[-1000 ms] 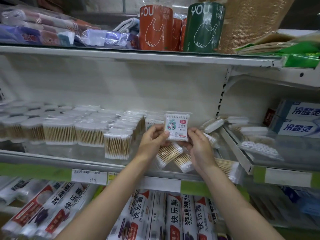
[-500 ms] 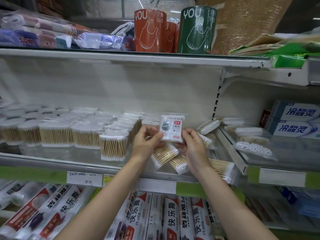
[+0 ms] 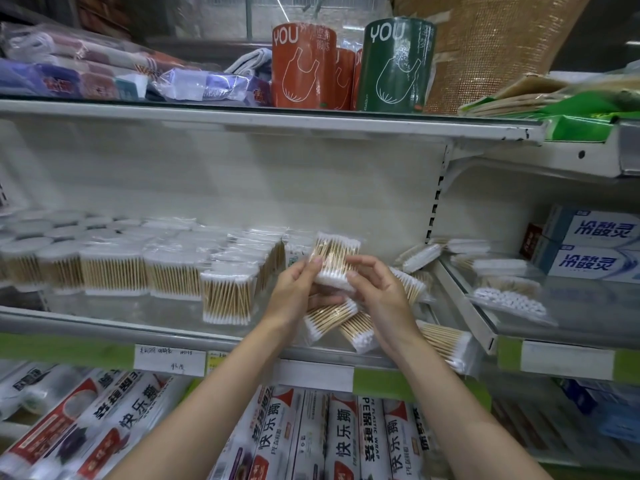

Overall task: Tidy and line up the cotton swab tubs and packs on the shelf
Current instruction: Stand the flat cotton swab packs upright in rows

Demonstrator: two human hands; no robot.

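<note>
Both hands hold one clear pack of wooden cotton swabs [image 3: 334, 258] above the middle shelf [image 3: 104, 327], its plain side facing me. My left hand [image 3: 296, 289] pinches its lower left edge, and my right hand [image 3: 379, 289] grips its lower right corner. Several loose swab packs [image 3: 329, 320] lie tilted under my hands, another [image 3: 446, 342] at the shelf's right front. Upright packs [image 3: 227, 294] and round swab tubs [image 3: 20, 261] stand in rows to the left.
More loose swab packs [image 3: 420, 256] lie against the right divider and on the neighbouring glass shelf [image 3: 509, 299]. Toothpaste boxes [image 3: 592, 244] stand at the far right. Orange and green bag rolls [image 3: 398, 64] stand on the shelf above. Plastic wrap rolls [image 3: 304, 441] fill the shelf below.
The pack in my hands has been turned over: its printed label faced me before, and now the bare swabs show. The view has drifted slightly.
</note>
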